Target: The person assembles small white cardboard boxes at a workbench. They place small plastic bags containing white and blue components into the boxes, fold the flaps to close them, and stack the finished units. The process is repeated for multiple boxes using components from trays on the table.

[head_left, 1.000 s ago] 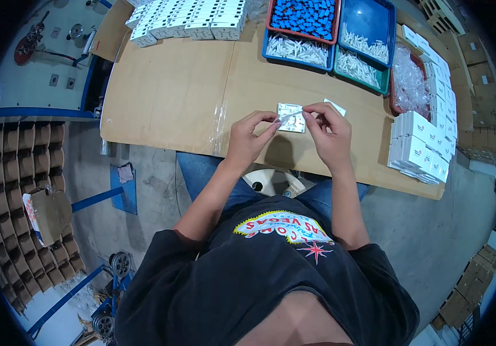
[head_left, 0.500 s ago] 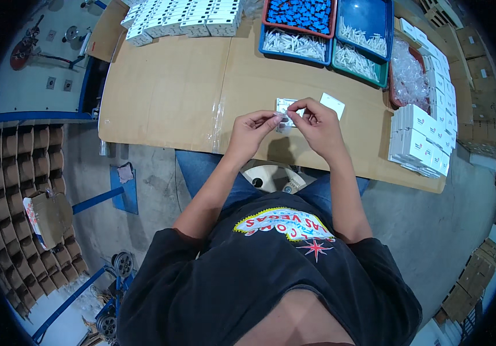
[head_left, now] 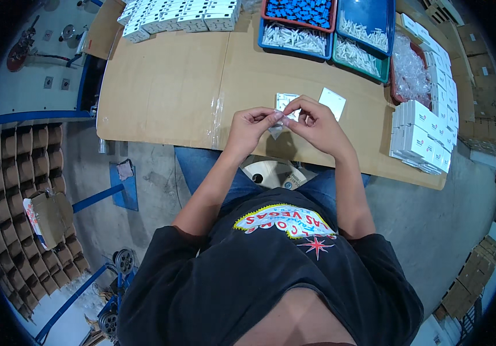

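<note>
Cardboard-covered surface [head_left: 161,92] spreads under and beyond the fingers [head_left: 303,102], while on the near side of them a dark shirt [head_left: 259,265] carries bright printed lettering. Stacked white boxes [head_left: 418,135], right of the fingers, bear printed marks too small to read. Left hand [head_left: 248,128] and right hand [head_left: 317,123] nearly meet, fingertips pinched on a small clear plastic bag [head_left: 275,131] that hangs just below them. The bag looks light, soft and slippery, likely quick to crease, and best held by its upper edge; no writing is legible on it.
</note>
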### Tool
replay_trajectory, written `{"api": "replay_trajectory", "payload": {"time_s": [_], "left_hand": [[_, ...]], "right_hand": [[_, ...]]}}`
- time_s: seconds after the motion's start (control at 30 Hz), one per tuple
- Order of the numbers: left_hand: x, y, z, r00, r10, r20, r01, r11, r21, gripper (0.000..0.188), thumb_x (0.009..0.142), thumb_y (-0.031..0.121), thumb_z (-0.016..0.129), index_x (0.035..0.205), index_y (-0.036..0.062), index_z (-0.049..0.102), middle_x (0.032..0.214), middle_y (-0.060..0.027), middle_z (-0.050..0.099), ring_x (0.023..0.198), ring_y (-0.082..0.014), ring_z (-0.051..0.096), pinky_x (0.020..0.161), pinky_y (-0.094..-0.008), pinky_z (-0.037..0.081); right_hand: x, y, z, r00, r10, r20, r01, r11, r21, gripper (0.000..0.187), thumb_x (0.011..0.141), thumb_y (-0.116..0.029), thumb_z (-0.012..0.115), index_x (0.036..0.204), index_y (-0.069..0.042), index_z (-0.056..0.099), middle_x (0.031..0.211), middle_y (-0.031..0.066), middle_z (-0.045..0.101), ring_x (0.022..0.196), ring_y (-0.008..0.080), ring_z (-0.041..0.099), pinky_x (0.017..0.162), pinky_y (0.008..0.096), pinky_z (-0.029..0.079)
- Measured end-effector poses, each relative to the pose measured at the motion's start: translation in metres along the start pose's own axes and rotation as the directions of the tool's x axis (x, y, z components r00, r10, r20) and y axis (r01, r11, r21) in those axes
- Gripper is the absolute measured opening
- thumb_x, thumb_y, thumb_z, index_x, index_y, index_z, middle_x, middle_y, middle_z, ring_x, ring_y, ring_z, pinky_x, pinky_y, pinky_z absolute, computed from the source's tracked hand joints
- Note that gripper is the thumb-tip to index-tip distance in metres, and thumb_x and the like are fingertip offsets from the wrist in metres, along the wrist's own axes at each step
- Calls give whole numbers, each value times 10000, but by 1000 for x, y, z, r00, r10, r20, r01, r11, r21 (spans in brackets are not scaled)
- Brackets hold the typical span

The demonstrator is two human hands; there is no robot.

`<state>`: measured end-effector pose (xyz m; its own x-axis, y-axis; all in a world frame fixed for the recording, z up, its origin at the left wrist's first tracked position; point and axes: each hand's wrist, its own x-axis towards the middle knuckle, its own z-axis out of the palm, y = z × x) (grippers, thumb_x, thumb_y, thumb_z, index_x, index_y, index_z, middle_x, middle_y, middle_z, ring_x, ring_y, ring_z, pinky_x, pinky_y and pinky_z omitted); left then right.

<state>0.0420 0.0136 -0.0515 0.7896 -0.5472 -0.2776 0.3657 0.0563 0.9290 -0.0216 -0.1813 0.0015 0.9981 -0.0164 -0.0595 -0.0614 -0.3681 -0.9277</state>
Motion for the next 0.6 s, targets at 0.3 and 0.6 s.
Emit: {"api": "replay_trajectory", "payload": {"time_s": [0.3,0.6], "left_hand": [[4,-2,6,998,45,32,-44,998,-47,232,985,106,711,1177,-23,708,1055,-88,743,951,-114,692,861,-265,558],[9,-13,-6,993,65,101,-79,987,140,146,971,87,706,1085,-3,690,977,-25,716,886,-57,633,763,-220,506]], "right_hand": [[4,13,-5,995,95,31,-95,995,14,109,929,-126,720,981,-33,699,854,56,635,723,123,567,642,296,458],[4,9,-11,986,143,91,-137,988,-70,148,953,-125,703,1077,-45,707,813,37,676,672,87,545,613,274,448]]}}
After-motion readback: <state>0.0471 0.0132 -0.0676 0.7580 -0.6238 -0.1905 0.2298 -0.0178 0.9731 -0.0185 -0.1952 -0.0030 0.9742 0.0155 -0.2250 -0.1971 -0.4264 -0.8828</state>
